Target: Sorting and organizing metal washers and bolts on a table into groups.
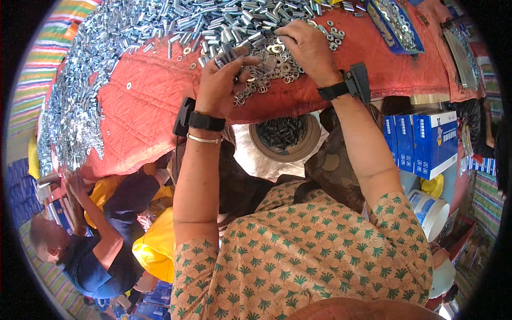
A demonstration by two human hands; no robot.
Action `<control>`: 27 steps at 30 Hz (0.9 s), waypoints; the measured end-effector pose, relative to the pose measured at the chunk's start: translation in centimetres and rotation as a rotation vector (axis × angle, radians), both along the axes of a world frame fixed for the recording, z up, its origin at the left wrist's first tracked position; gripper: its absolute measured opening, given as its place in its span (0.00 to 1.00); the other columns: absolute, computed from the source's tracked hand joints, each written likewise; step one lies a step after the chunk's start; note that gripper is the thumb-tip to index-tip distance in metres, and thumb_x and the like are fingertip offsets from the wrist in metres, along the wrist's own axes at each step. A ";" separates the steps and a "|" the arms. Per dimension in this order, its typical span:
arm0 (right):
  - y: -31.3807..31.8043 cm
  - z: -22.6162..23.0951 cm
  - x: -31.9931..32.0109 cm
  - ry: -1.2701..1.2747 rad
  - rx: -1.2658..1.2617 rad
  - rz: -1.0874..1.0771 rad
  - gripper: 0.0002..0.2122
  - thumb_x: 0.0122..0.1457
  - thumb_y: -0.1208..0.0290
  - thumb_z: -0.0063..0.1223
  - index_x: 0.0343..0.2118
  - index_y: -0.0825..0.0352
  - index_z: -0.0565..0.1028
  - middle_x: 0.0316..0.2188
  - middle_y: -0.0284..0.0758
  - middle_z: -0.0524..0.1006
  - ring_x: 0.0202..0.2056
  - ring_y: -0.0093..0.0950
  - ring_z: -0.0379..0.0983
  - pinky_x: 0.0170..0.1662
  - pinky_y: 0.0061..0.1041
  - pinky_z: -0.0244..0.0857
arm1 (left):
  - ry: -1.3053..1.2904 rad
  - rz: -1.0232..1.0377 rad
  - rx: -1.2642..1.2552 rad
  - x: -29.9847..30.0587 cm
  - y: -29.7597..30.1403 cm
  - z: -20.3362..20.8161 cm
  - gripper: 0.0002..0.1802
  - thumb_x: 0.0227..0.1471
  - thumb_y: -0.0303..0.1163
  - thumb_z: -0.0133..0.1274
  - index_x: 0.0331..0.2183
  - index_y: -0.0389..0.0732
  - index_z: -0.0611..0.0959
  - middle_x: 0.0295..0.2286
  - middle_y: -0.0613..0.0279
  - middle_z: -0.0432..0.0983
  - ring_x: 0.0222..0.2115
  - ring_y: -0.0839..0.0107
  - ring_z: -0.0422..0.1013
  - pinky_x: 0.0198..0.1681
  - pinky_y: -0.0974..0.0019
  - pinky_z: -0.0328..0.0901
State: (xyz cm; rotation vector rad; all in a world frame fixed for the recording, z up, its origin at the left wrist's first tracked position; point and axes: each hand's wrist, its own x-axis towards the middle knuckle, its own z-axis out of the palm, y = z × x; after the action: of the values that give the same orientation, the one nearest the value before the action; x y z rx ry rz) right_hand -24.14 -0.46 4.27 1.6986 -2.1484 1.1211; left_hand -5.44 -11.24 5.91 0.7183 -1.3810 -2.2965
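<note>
On a red cloth (144,101) lies a wide heap of shiny metal sleeves (213,21). Beside it, between my hands, is a smaller pile of flat washers (285,69). My left hand (221,82) is closed around several metal sleeves (228,55), its thumb and fingers curled at the heap's near edge. Across the washers, my right hand (309,50) has thumb and fingertips pinched together by the sleeves. What those fingertips hold, if anything, is too small to make out. Both wrists wear black straps.
A blue tray (394,24) of washers sits at the far right. Below the table edge, between my knees, stands a round tub (290,154) with dark parts inside. Blue boxes (434,141) and a white bucket (434,216) are at right. Another person (96,250) works at lower left.
</note>
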 end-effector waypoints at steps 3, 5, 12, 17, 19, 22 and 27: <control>-1.5 0.2 0.8 0.026 -0.001 0.043 0.08 0.51 0.75 0.52 0.35 0.66 0.76 0.32 0.37 0.74 0.36 0.35 0.72 0.39 0.29 0.66 | 0.030 0.002 -0.008 0.2 -0.3 -0.1 0.09 0.55 0.29 0.46 0.39 0.39 0.73 0.35 0.54 0.77 0.18 0.84 0.61 0.15 0.82 0.54; -2.9 -0.4 0.7 0.206 -0.048 0.130 0.10 0.51 0.76 0.50 0.37 0.65 0.75 0.36 0.37 0.73 0.39 0.35 0.71 0.42 0.30 0.66 | 0.048 -0.004 -0.011 0.2 -0.5 -0.1 0.07 0.55 0.30 0.46 0.37 0.39 0.74 0.35 0.53 0.77 0.18 0.84 0.61 0.15 0.82 0.53; -3.0 -0.5 1.1 0.168 0.080 0.165 0.09 0.52 0.78 0.45 0.37 0.69 0.73 0.30 0.41 0.69 0.34 0.41 0.69 0.37 0.36 0.65 | 0.017 0.026 -0.056 0.4 -0.9 0.1 0.08 0.55 0.31 0.47 0.36 0.37 0.76 0.30 0.56 0.78 0.17 0.84 0.62 0.16 0.81 0.54; -1.5 -0.7 0.7 0.164 0.174 0.179 0.07 0.52 0.78 0.46 0.35 0.69 0.71 0.32 0.43 0.68 0.33 0.43 0.68 0.35 0.37 0.65 | 0.025 0.019 -0.021 -0.2 -0.4 0.2 0.09 0.54 0.34 0.51 0.36 0.39 0.78 0.27 0.58 0.78 0.16 0.85 0.62 0.15 0.82 0.54; -1.4 -0.9 0.6 0.142 0.149 0.200 0.06 0.52 0.78 0.47 0.34 0.70 0.71 0.32 0.43 0.67 0.33 0.44 0.68 0.34 0.37 0.65 | 0.013 -0.008 0.001 -0.4 -0.4 0.2 0.09 0.54 0.34 0.51 0.36 0.41 0.78 0.26 0.59 0.79 0.15 0.85 0.62 0.15 0.82 0.53; -1.4 -0.2 0.6 0.203 0.061 0.081 0.10 0.51 0.77 0.51 0.37 0.68 0.72 0.31 0.40 0.70 0.32 0.37 0.71 0.33 0.32 0.66 | -0.002 -0.011 -0.020 -0.6 -0.5 -0.1 0.09 0.54 0.34 0.51 0.36 0.41 0.78 0.24 0.61 0.78 0.14 0.85 0.62 0.15 0.82 0.53; 0.4 0.1 -1.5 -0.995 -0.045 0.230 0.14 0.55 0.73 0.54 0.45 0.69 0.72 0.34 0.31 0.75 0.34 0.19 0.71 0.39 0.18 0.66 | -0.075 -0.072 -0.059 -0.6 0.4 -0.1 0.11 0.55 0.33 0.50 0.39 0.39 0.78 0.21 0.66 0.75 0.14 0.86 0.60 0.14 0.81 0.51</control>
State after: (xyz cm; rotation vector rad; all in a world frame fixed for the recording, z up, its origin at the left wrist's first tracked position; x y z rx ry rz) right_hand -25.67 -0.09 4.39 1.5509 -2.3575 2.4526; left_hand -6.04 -10.88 5.78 0.7549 -1.5253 -2.2937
